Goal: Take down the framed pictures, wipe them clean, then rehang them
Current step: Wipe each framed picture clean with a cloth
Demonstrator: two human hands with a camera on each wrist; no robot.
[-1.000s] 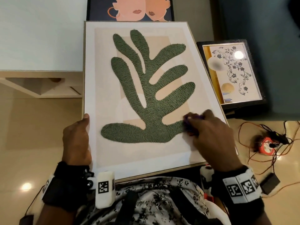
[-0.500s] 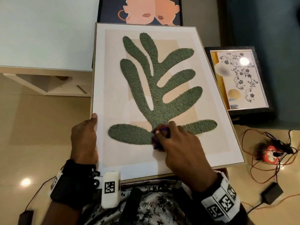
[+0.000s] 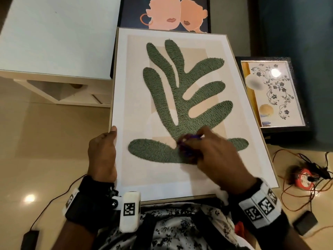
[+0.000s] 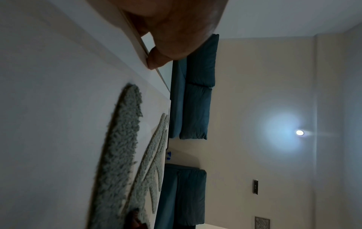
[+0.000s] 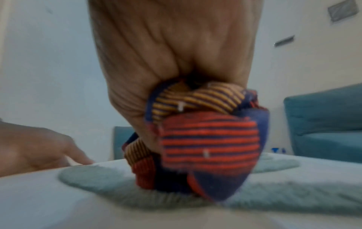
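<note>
The big framed picture [image 3: 180, 112] of a green leaf lies tilted across the person's lap. The left hand [image 3: 101, 156] grips its left edge, thumb on top. The right hand [image 3: 216, 159] clutches a bunched striped cloth [image 5: 205, 139], pressed against the leaf's stem.

A light-framed picture [image 3: 182, 112] with a tufted green leaf shape lies face up, tilted, a bunched striped red, orange and navy cloth [image 5: 207, 136] pressed on its lower leaf.
</note>
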